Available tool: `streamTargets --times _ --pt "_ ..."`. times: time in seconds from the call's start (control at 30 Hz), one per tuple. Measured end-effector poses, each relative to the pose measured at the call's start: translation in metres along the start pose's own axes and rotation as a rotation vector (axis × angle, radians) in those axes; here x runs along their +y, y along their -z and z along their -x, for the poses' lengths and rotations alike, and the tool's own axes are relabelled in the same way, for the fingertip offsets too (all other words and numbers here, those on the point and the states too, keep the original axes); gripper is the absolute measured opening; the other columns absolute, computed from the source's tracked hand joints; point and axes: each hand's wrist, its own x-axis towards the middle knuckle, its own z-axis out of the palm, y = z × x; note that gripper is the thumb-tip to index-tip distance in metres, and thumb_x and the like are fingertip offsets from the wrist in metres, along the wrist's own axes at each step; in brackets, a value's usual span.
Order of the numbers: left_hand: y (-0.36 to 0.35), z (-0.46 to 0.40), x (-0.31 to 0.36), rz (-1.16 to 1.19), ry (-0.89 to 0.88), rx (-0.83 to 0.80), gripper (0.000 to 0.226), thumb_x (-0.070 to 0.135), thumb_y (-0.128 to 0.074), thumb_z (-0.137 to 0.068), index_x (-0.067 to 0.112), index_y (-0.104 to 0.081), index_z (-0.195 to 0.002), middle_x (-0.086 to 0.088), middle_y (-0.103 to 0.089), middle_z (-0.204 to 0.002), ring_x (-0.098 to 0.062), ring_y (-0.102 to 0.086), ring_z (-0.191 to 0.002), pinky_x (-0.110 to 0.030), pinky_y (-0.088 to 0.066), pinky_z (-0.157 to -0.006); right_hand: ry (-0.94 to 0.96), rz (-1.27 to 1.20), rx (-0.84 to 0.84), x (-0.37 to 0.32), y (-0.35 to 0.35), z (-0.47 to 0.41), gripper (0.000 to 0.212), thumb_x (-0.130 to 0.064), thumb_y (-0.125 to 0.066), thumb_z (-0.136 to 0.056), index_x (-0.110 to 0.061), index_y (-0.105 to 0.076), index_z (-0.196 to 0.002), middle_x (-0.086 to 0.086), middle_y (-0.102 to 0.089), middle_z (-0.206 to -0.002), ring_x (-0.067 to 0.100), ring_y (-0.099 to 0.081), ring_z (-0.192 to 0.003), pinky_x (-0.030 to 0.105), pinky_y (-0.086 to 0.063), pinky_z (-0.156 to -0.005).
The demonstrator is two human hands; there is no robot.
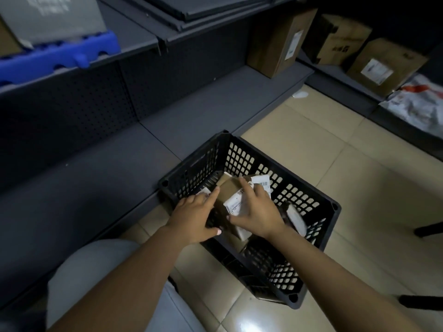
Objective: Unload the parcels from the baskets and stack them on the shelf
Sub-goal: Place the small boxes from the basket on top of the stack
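Down on the tiled floor [335,164] sits a black basket [333,207] with holes in its walls. It stands right beside the edge of the low gray shelf [119,168].

Both hands reach into the basket from the head camera's view. Between them is a brown parcel [227,190] with a white label on it. The left hand [191,212] is on the left side of the parcel, with one finger pointing along its edge and the thumb curled under toward the near side. The right hand [256,212] lies over the top and right side, with fingers spread on the label and the thumb on the near edge. Together the hands hold the parcel, which is tilted and partly up from the basket floor.

More parcels lie in the basket. A white-labeled parcel [261,183] is just behind the right hand. A dark parcel [296,218] leans near the right wall.

Farther back, the low shelf holds a tall brown box [278,41]. Two more brown boxes [383,63] stand on another shelf at the right, next to a white bag [419,104]. Up on the left, a blue tray [55,58] sits on a higher shelf.
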Motion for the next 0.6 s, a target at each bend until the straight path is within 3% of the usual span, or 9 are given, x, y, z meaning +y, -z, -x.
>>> streamTargets --times 0.17,0.4,0.5,0.6 --pt "0.004 0.007 0.000 0.160 0.015 0.084 0.132 0.057 -0.073 -0.070 0.033 0.036 -0.140 -0.002 -0.007 -0.160 -0.026 -0.018 -0.144 -0.047 -0.023 -0.115 -0.031 -0.152 0.091 -0.029 0.014 -0.008 0.105 -0.054 -0.071 -0.070 -0.030 -0.009 -0.151 0.007 -0.038 -0.134 0.023 -0.039 -0.123 0.036 -0.043 -0.094" --pt "0.009 0.013 0.001 0.363 0.058 0.210 0.141 0.055 -0.079 -0.065 0.044 0.047 -0.128 -0.002 0.023 -0.157 -0.033 -0.027 -0.140 -0.048 -0.044 -0.101 -0.083 -0.392 0.192 -0.058 0.026 -0.020 0.102 -0.052 -0.073 -0.074 -0.029 -0.011 -0.152 0.005 -0.036 -0.140 0.019 -0.038 -0.129 0.025 -0.032 -0.098" --pt "0.013 0.013 -0.001 0.427 0.106 0.299 0.143 0.052 -0.081 -0.065 0.046 0.050 -0.122 -0.005 0.028 -0.155 -0.038 -0.012 -0.144 -0.051 -0.041 -0.103 -0.005 -0.369 0.177 -0.071 0.031 -0.020 0.099 -0.055 -0.068 -0.078 -0.026 -0.010 -0.153 0.003 -0.031 -0.147 0.015 -0.035 -0.131 0.023 -0.030 -0.096" --pt "0.020 0.011 -0.007 0.474 0.119 0.378 0.142 0.051 -0.082 -0.063 0.049 0.046 -0.125 -0.006 0.019 -0.158 -0.042 -0.009 -0.143 -0.058 -0.034 -0.106 0.102 -0.395 0.128 -0.077 0.039 -0.014 0.098 -0.053 -0.068 -0.080 -0.027 -0.009 -0.153 -0.009 -0.025 -0.148 -0.002 -0.024 -0.129 0.019 -0.025 -0.099"
